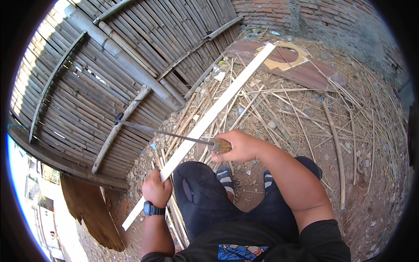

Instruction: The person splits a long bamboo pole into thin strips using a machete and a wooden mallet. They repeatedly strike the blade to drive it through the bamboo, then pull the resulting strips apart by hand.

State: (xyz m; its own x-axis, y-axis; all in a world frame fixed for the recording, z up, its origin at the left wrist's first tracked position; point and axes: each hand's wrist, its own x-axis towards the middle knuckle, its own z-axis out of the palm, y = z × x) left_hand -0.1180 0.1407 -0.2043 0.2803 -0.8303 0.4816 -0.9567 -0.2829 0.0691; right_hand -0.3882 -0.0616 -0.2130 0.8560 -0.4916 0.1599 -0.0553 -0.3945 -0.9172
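Observation:
A long, pale, flat strip of wood or split bamboo (214,113) runs slantwise from beside my left thigh up toward the far right. My left hand (157,188) is closed around it near its lower end, with a dark watch on the wrist. In my right fist is the wooden handle of a machete-like knife (222,146); my right hand (242,147) is in front of my knees. Seen nearly edge-on, the thin dark blade points left and crosses the strip above my left hand. Whether blade and strip touch I cannot tell.
A bamboo-slat wall (126,56) rises on the left, a brick wall (270,17) at the back. Bamboo slivers and straw litter the ground, with a stick (334,157) on the right. A yellowish frame with a round opening (301,51) lies on a brown board (323,78).

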